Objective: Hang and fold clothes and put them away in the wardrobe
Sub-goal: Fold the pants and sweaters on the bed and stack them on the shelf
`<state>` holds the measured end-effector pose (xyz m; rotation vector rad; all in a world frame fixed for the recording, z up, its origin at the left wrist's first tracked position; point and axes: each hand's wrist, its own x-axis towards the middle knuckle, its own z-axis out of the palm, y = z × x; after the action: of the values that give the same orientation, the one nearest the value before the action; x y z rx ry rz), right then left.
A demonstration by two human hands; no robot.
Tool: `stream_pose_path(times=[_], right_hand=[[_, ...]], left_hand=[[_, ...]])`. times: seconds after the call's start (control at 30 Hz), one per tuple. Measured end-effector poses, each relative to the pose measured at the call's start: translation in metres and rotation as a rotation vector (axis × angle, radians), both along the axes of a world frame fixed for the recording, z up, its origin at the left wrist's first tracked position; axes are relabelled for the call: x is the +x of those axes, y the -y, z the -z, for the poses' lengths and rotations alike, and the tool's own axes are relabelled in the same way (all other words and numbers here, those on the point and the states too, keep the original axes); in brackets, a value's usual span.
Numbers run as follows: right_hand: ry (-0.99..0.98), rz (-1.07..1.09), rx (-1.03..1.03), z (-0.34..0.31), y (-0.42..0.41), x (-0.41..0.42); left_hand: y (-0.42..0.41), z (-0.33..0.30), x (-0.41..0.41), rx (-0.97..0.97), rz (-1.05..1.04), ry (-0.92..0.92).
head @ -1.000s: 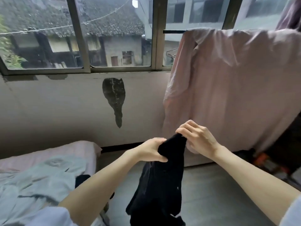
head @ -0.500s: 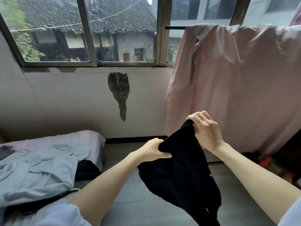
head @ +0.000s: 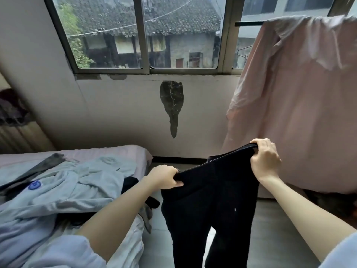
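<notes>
Head view | left hand (head: 165, 176) and right hand (head: 265, 160) each pinch the waistband of black trousers (head: 210, 206), lower centre | step: spreading for folding | next, likely: align legs.

Both bare forearms reach forward from the lower corners of the view, well apart. The left hand (head: 165, 177) sits lower, fingers curled into a fist around the waistband of the black trousers (head: 210, 206). The right hand (head: 265, 160) is raised higher, knuckles up, fingers hooked over the waistband's other end, pulling it taut.
</notes>
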<state>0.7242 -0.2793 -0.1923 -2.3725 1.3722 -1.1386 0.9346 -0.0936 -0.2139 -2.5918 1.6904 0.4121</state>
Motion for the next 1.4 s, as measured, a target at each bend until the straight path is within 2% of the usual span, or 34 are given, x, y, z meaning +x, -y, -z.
stream_pose_path(times=[0.1, 0.2, 0.37, 0.5, 0.6, 0.67, 0.73, 0.87, 0.97, 1.03, 1.27, 1.4], right_hand=[[-0.002, 0.018, 0.065, 0.007, -0.006, 0.01], [-0.015, 0.007, 0.093, 0.008, -0.011, 0.021], [-0.063, -0.028, 0.083, 0.007, -0.015, 0.04], [-0.093, -0.04, 0.124, 0.002, -0.011, 0.045], [-0.183, -0.04, 0.233, -0.005, -0.005, 0.045], [-0.276, -0.011, 0.314, -0.011, -0.002, 0.045], [-0.319, 0.015, 0.396, -0.016, -0.002, 0.046], [-0.049, 0.028, 0.668, -0.02, -0.009, 0.051], [0.224, -0.046, 0.812, -0.025, -0.012, 0.061], [0.338, -0.141, 0.848, -0.029, -0.014, 0.068], [0.458, -0.41, 0.863, -0.05, -0.04, 0.072], [0.491, -0.509, 0.932, -0.054, -0.054, 0.062]], left_hand=[[-0.016, 0.0, 0.024, 0.041, 0.02, 0.227], [-0.024, -0.001, 0.042, -0.06, -0.056, 0.274], [-0.029, -0.008, 0.06, -0.203, -0.418, 0.008], [-0.034, -0.009, 0.069, -0.425, -0.431, -0.23], [-0.034, -0.014, 0.074, -0.581, -0.476, -0.479], [-0.03, -0.017, 0.076, -0.528, -0.524, -0.649], [-0.026, -0.02, 0.074, -0.461, -0.57, -0.74], [-0.007, -0.031, 0.057, -0.613, -0.746, -0.909], [0.013, -0.041, 0.04, -0.678, -0.732, -1.002], [0.025, -0.05, 0.026, -0.697, -0.68, -1.042], [0.046, -0.072, -0.023, -0.664, -0.415, -1.295], [0.049, -0.076, -0.032, -0.668, -0.376, -1.362]])
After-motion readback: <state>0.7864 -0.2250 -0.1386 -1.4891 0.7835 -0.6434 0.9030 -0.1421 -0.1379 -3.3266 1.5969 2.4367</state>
